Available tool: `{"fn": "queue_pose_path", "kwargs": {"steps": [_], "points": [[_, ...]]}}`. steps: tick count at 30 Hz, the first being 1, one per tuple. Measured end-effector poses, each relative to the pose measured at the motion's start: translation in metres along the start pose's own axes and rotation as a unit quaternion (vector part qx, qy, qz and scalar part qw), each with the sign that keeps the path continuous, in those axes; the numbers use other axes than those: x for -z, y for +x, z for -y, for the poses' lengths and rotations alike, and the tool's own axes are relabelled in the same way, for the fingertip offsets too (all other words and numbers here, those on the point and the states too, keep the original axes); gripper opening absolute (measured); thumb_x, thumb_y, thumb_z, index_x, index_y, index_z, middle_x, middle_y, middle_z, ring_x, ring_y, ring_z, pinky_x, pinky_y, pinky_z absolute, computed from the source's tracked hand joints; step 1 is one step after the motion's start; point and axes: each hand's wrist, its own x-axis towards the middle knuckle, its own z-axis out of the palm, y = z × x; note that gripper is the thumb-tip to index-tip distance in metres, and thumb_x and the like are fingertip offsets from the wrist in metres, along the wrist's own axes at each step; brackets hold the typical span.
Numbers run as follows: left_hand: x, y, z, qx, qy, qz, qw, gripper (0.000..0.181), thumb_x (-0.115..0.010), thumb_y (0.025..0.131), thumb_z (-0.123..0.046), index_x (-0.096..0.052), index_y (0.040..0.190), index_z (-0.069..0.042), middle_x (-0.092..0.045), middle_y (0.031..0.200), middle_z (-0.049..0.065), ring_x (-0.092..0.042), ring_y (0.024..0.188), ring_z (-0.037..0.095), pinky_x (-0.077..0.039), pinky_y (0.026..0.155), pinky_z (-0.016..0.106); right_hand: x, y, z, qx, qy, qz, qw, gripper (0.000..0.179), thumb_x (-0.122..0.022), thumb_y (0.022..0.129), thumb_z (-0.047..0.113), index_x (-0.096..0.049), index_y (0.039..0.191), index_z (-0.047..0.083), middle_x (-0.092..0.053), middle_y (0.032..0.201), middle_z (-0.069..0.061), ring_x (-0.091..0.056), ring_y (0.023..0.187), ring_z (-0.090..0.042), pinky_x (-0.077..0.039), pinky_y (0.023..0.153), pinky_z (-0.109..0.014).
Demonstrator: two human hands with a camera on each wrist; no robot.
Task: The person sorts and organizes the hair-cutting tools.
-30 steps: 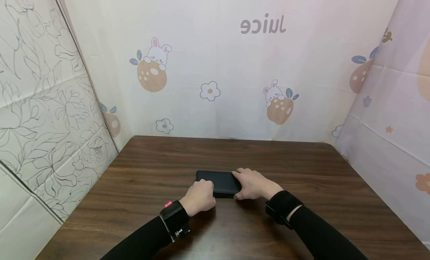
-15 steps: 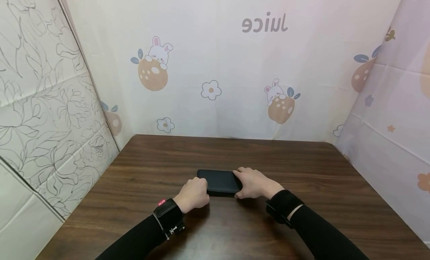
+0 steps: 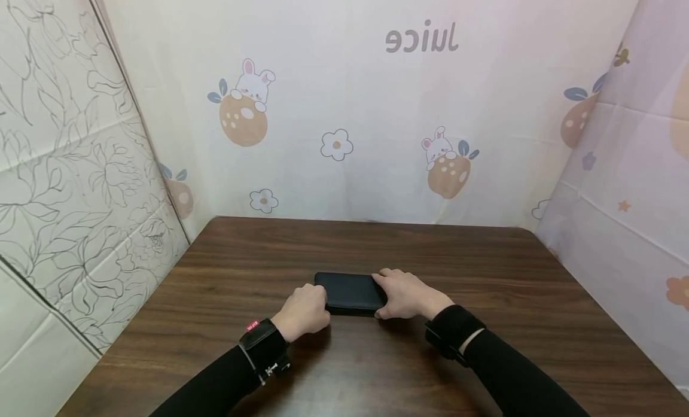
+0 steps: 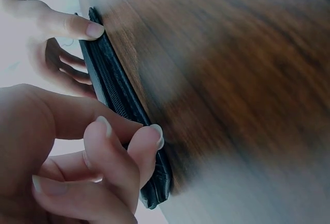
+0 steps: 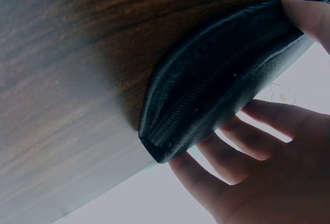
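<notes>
A black zip-around wallet (image 3: 352,294) lies flat on the wooden table. My right hand (image 3: 407,294) holds its right end, the thumb on the front edge and the fingers spread over the cover. At the front left corner, my left hand (image 3: 302,312) has curled fingers. In the left wrist view, the thumb and forefinger of that hand (image 4: 67,152) pinch at the zip line; the zipper pull between them is hidden. Black zipper teeth (image 4: 112,92) run along the edge between both hands. The right wrist view shows the zipper (image 5: 180,108) with its teeth meshed around the right end.
The brown wooden table (image 3: 258,249) extends around the wallet on all sides. A printed cloth (image 3: 344,94) hangs behind its far edge, with more cloth at left and right. Black bands (image 3: 264,348) circle both wrists.
My left hand has slid left along the wallet's front edge, from near its middle to its left corner. The right hand and the wallet have stayed in place.
</notes>
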Motion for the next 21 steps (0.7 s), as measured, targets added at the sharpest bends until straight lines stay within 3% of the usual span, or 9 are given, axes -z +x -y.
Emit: {"fn": "queue_pose_path", "kwargs": {"steps": [21], "points": [[0.0042, -0.0003, 0.0084, -0.001, -0.008, 0.004, 1.0, 0.047, -0.057, 0.078, 0.006, -0.025, 0.055, -0.019, -0.014, 0.049, -0.011, -0.012, 0.044, 0.006, -0.014, 0.044, 0.024, -0.0003, 0.0021, -0.0009, -0.003, 0.003, 0.002, 1.0, 0.085, -0.082, 0.083, 0.039, -0.047, 0.151, 0.003, -0.048, 0.149, -0.016, -0.051, 0.129, -0.033, -0.045, 0.102, -0.049]]}}
